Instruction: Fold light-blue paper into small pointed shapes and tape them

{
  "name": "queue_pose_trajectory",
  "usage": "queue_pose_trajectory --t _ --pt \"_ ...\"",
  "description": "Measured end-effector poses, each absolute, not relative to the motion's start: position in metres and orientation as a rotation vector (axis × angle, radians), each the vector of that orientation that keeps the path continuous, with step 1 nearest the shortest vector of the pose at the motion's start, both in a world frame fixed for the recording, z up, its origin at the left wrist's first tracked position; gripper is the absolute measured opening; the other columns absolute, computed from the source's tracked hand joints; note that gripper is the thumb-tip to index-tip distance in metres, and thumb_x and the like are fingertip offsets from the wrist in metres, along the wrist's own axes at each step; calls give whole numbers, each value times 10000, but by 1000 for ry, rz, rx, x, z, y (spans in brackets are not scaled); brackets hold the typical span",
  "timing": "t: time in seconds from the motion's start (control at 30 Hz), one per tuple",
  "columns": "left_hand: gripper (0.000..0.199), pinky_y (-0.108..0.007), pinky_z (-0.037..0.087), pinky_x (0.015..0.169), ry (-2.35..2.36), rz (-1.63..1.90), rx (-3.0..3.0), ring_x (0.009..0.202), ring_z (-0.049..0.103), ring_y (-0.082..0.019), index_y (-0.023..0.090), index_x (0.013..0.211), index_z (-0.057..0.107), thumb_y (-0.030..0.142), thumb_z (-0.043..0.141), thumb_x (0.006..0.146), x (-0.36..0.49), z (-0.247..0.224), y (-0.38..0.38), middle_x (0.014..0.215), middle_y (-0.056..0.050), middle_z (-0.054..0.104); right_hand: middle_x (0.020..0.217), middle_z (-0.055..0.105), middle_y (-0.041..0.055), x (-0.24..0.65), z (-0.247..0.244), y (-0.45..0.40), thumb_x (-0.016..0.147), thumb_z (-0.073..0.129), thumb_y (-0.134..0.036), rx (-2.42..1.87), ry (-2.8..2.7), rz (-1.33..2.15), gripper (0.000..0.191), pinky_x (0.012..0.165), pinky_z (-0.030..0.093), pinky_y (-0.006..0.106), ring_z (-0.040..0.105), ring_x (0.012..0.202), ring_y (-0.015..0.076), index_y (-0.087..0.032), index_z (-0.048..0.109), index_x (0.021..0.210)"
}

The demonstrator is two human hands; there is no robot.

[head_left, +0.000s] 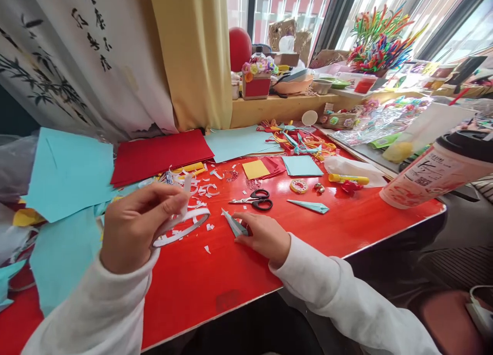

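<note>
The red table [185, 293] lies beneath 2 bare hands. The left hand [129, 224] is raised, thumb and fingertips together on a white tape roll [183, 235]. The right hand [267, 234], nearer the scissors [250, 199], has thumb and fingers clamped around the wide end of a folded pale-blue paper [233, 224]. That paper, the smallest, lies left of the right palm, its long axis slanting, narrow tip pointing away and leftward, well apart from the left fingertips
</note>
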State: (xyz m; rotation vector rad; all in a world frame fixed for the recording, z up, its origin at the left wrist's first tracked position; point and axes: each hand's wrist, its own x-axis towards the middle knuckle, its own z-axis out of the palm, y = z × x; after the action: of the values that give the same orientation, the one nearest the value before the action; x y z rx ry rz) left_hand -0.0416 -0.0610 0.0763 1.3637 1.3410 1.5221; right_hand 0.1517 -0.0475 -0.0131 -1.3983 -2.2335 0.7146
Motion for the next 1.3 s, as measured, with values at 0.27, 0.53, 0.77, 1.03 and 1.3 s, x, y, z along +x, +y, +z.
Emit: queue_pose_trajectory --t 0.27,0.53,0.77,1.03,1.3 --pt "153 -137 237 330 1150 951 1374 365 325 -11 163 660 599 316 604 660 -22 56 -62 534 29 535 809 594 43 144 31 -27 745 507 -321 -838 -1465 1555 206 657 473 253 578 703 100 -136 513 835" --pt "161 -152 343 429 1203 1144 1354 479 450 -51 159 656 581 315 572 692 -17 39 -52 571 27 542 768 610 26 128 36 -25 751 506 -307 -708 -1333 1704 243 716 497 296 594 666 100 -126 550 906" --pt "181 -153 316 404 1259 1130 1369 439 413 -40 155 610 584 310 563 699 -16 38 -51 528 33 536 746 613 24 134 35 -25 732 527 -327 -816 -1276 1661 230 733 498 293 596 706 112 -126 578 831" --pt "229 -163 208 328 1282 1072 1363 341 270 -13 156 577 581 347 548 697 -14 36 -52 492 42 524 733 612 30 134 36 -27 742 517 -319 -816 -1323 1662 230 749 487 298 596 687 111 -107 584 805" --pt "284 -185 190 325 1327 1014 1377 338 268 -31 149 570 571 405 529 686 -15 37 -51 464 26 502 712 600 26 134 34 -26 726 525 -363 -839 -1380 1651 256 742 484 295 586 681 110 -117 567 782"
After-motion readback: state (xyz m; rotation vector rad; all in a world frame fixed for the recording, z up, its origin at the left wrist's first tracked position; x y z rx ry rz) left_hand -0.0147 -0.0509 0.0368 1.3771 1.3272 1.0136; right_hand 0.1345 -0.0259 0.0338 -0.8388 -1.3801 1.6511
